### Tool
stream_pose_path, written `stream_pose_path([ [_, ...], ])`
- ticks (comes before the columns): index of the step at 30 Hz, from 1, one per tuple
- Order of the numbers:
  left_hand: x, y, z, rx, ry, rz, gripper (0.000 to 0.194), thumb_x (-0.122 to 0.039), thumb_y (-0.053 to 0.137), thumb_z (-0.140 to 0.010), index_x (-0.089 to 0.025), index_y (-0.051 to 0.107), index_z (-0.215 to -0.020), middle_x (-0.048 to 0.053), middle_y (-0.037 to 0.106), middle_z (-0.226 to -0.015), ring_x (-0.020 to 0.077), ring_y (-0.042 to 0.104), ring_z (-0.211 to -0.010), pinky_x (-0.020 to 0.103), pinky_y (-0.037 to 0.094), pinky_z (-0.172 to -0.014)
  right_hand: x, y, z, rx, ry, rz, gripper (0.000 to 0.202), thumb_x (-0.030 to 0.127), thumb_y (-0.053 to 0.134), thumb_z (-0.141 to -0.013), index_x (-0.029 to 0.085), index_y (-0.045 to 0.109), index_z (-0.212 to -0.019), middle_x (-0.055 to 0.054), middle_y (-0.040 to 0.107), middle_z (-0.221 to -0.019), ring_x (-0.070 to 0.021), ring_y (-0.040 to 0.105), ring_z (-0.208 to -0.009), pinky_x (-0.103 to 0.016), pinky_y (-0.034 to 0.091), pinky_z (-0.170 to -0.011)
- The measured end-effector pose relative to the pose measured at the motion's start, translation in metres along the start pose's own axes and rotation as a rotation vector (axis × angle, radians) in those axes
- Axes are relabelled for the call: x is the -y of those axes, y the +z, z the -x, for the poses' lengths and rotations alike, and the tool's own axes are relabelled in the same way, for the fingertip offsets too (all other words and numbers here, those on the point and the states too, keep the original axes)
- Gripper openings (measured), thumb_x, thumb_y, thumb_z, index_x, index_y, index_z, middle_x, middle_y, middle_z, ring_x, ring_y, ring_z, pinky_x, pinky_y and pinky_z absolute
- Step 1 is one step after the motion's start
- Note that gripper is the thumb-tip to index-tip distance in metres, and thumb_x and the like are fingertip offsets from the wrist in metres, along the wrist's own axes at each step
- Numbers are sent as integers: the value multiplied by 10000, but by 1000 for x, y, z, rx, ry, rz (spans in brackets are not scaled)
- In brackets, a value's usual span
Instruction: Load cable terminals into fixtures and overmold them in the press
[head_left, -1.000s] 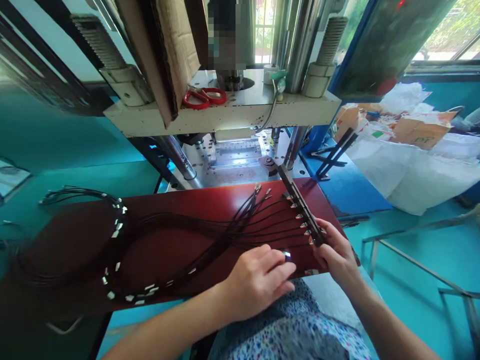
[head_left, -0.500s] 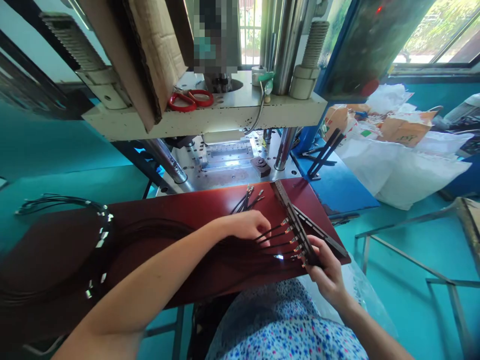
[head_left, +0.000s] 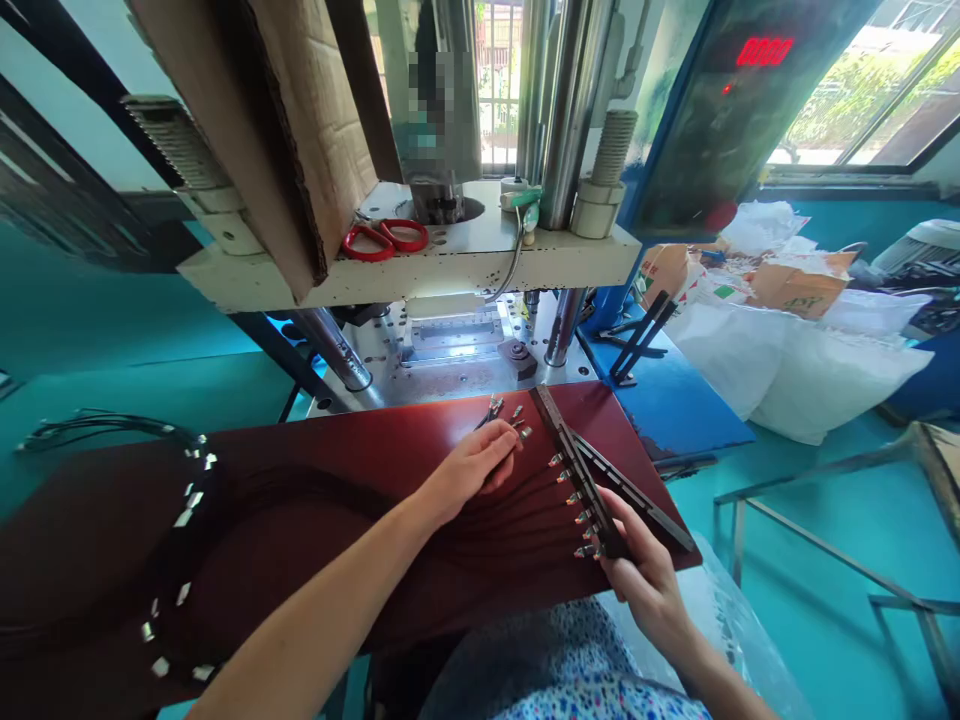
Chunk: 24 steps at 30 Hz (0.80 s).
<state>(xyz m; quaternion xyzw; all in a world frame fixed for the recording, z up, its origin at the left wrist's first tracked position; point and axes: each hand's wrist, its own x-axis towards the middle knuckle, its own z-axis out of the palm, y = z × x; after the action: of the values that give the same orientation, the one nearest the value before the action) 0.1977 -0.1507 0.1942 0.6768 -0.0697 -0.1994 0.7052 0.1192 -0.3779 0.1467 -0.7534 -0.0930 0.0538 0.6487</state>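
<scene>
My right hand (head_left: 637, 560) grips the near end of a long dark slotted bar (head_left: 564, 440). Along its left edge sit several metal cable connectors (head_left: 574, 498), with thin black cables running left from them. Partly under that bar lies a second dark bar (head_left: 637, 488), at an angle on the dark red board (head_left: 420, 420). My left hand (head_left: 484, 460) is closed in a pinch on a black cable, whose metal connector (head_left: 525, 433) sticks out past the fingertips. Just beyond the fingers are more loose cable ends (head_left: 495, 406).
Behind the board stands a press with a pale plate (head_left: 450, 270), a metal bed (head_left: 450, 378) and steel columns. Red-handled scissors (head_left: 382, 240) lie on the plate beside cardboard (head_left: 300, 130). A cable bundle (head_left: 191, 480) lies left; white sacks (head_left: 840, 380) stand right.
My left hand has moved up and left from the bar's connectors to the loose cable ends, and a connector now shows at its fingertips. My right hand keeps hold of the bar.
</scene>
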Motion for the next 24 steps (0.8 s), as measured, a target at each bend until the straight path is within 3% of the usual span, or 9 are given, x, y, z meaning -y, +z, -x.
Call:
stream_pose_path([
  [5,2,18,0,-48,70,-157,275,-396,476,-808,-123,495,-778,-51,372,-498,56,324,-456,189,231,-450,2,0,-2,-10,-7,68,533,167,405,-759,267,410,-1283,14,522,-708,-70,345,-475,-183,289,-412],
  [13,1,21,-1,-257,203,-536,159,-276,495,-797,-144,562,-739,-24,543,-647,83,466,-606,203,341,-597,-7,-3,0,4,-4,144,596,184,386,-732,229,387,-1326,-7,542,-675,-114,444,-512,-209,377,-458],
  [18,0,22,1,-284,210,-672,154,-265,488,-807,-154,552,-721,-30,556,-646,84,485,-598,205,337,-596,-11,-3,0,4,-31,145,598,160,387,-730,223,389,-1325,-21,585,-767,-143,532,-657,-233,444,-577],
  [24,3,20,5,-263,374,-880,167,-271,445,-857,-155,564,-838,12,610,-839,124,545,-762,229,343,-695,-10,-3,-1,12,-88,141,594,133,384,-737,237,387,-1321,-33,599,-1002,-163,566,-864,-246,466,-700],
])
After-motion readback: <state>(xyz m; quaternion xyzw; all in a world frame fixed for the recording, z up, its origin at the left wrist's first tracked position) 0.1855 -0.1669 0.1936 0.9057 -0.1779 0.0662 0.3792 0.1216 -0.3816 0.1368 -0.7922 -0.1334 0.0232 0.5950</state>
